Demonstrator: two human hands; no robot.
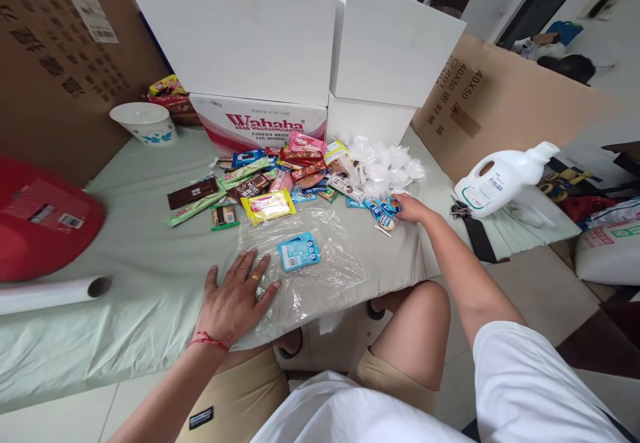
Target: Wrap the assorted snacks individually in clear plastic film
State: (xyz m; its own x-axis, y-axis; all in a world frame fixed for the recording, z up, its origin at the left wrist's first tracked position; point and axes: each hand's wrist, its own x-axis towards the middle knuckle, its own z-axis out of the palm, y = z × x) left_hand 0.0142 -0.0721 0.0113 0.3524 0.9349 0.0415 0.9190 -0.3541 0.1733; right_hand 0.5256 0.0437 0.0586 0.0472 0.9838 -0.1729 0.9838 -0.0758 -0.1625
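Left hand (234, 298) is spread open, flat on the clear plastic (336, 251), just beside the light-blue packs (299, 252) lying on it. Right hand (413, 208) is at some blue snacks (384, 210) near the white bundles (383, 163), can't really tell if it's gripping any.
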